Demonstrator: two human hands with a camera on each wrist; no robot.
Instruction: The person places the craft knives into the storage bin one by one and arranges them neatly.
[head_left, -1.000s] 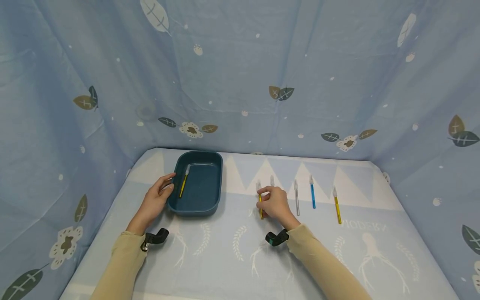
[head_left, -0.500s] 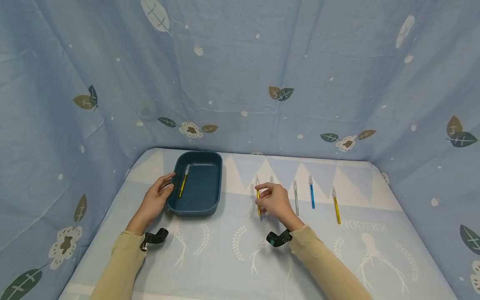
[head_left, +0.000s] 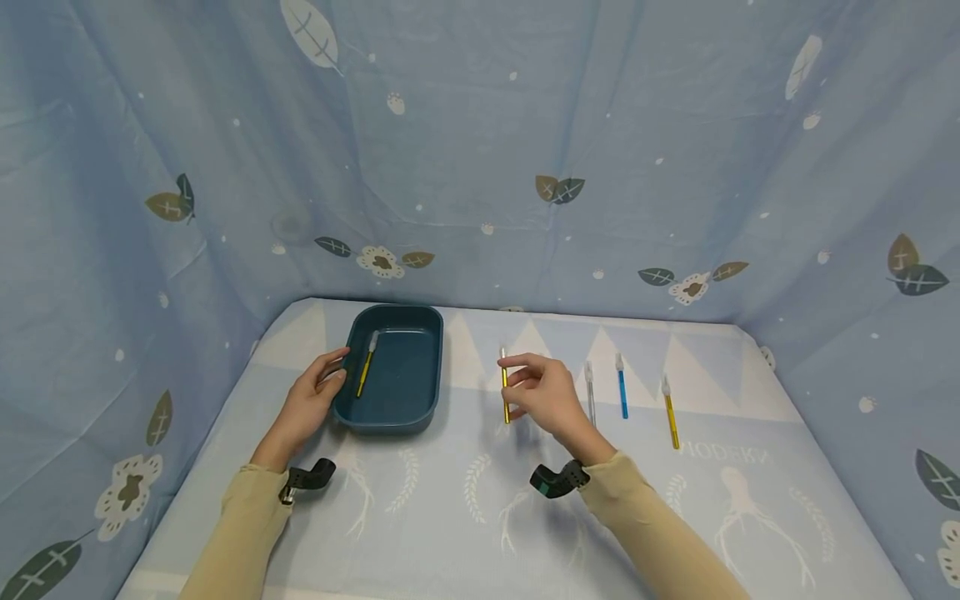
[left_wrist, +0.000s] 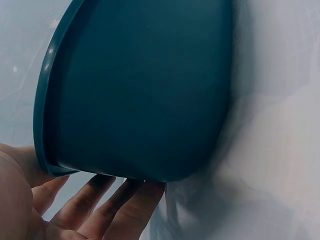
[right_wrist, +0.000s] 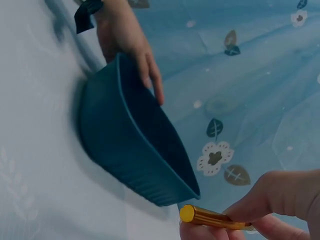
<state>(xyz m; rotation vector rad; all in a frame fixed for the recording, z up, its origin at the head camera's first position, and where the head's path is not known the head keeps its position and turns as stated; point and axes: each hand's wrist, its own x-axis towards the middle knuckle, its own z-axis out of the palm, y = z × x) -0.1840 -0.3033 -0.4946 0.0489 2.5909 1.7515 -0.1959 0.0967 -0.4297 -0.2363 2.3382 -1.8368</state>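
Note:
My right hand (head_left: 547,400) pinches a gold craft knife (head_left: 505,392) with a clear cap, held roughly upright over the table. In the right wrist view, the gold handle's end (right_wrist: 188,213) points toward the bin. My left hand (head_left: 307,404) rests against the left side of a dark teal bin (head_left: 390,427), its fingers fairly straight along the wall. Another gold craft knife (head_left: 366,367) lies inside the bin, on the left. Right of my right hand lie a silver craft knife (head_left: 590,392), a blue one (head_left: 622,390) and a gold one (head_left: 671,417).
The table (head_left: 442,517) has a pale patterned cloth. A blue curtain (head_left: 480,150) with leaf prints hangs behind it and along both sides. Black straps with small devices sit at both wrists.
My right hand has lifted the gold craft knife from the table and moved it slightly left. A clear-capped knife behind that hand has become hidden. The left hand and bin stay put.

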